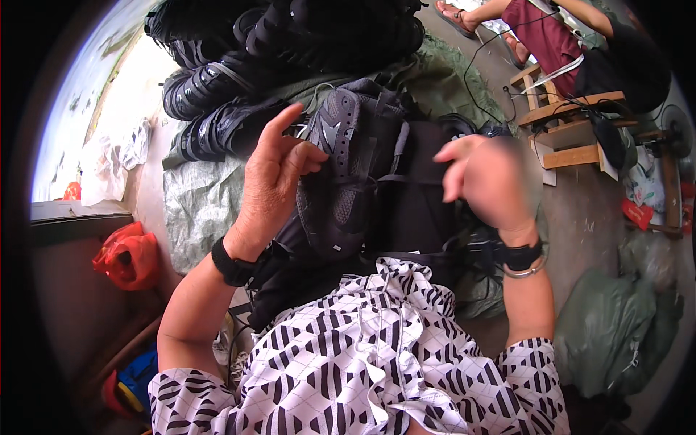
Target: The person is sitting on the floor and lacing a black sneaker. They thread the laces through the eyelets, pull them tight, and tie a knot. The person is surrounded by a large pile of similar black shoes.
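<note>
A dark shoe upper [337, 156], with a row of eyelets and a mesh surface, is lying in front of the wearer's body, between the two hands and nearer the left. The left hand [272, 163] is reaching beside the upper's eyelet edge, its index finger pointing upward and the other fingers curling; whether it is pinching a lace cannot be told. The right hand [484, 177], partly blurred, is hovering to the right of the upper with its fingers loosely bending; whether it is gripping anything cannot be told. A dark strand [409, 179] is running from the upper toward the right hand. Beyond, stacked dark shoe parts [203, 90] are resting on a grey-green sheet [199, 206]. A red plastic bag [128, 257] is sitting at left; at upper right, another person [544, 40] is sitting near a wooden stool [573, 156].
</note>
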### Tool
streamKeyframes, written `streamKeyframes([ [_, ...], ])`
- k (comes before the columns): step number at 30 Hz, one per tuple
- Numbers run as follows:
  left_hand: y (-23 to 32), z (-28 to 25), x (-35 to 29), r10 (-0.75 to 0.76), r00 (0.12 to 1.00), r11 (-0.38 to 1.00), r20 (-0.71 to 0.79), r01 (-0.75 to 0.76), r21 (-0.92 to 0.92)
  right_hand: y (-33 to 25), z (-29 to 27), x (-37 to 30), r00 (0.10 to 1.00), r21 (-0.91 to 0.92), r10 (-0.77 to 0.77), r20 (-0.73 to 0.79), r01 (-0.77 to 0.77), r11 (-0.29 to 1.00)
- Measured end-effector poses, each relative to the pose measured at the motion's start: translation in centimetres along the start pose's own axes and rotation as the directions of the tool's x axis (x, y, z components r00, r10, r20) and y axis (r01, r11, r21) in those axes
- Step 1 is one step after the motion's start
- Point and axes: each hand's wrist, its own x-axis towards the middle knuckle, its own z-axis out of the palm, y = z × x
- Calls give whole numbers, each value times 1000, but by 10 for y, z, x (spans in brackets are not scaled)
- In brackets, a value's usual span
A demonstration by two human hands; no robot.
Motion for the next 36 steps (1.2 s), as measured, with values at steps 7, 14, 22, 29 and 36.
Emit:
streamKeyframes([
  [7, 4, -16, -6, -427, 884, 899, 191, 391, 198, -11, 97, 13, 899, -840, 46, 436, 388, 379],
  [14, 6, -13, -9, -405, 868, 905, 287, 336, 261, -26, 65, 49, 963, -177, 151, 222, -112, 978],
  [22, 3, -7, -15, 292, 917, 716, 271, -398, 573, -13, 89, 68, 935, 32, 202, 293, -221, 975],
  [29, 0, -5, -19, 28, 953, 842, 302, -185, 506, -9, 83, 64, 895, 56, 243, 375, -284, 957],
  [36, -4, -1, -22, -134, 970, 898, 202, 33, 438, -4, 79, 66, 883, 101, 243, 402, -306, 947],
])
